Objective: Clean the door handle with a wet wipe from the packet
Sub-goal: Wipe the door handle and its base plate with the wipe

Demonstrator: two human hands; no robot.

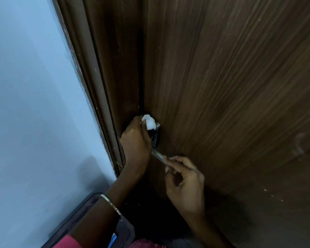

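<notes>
Left hand (135,140) presses wet wipe (149,122) to door handle (157,155) (right hand (184,178) pinches it).

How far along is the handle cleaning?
Done: a wipe is out, bunched in the left hand. In hand: it sits against the top of the plate while the right hand pinches the lever. Left: possibly the lever; whether it was wiped cannot be told.

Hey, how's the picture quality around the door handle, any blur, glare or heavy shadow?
Head view: dim overall, heavy shadow below the right hand; the wet wipe in the left hand is blown out white; door handle slightly soft; wide-angle lens bows the door frame.
</notes>
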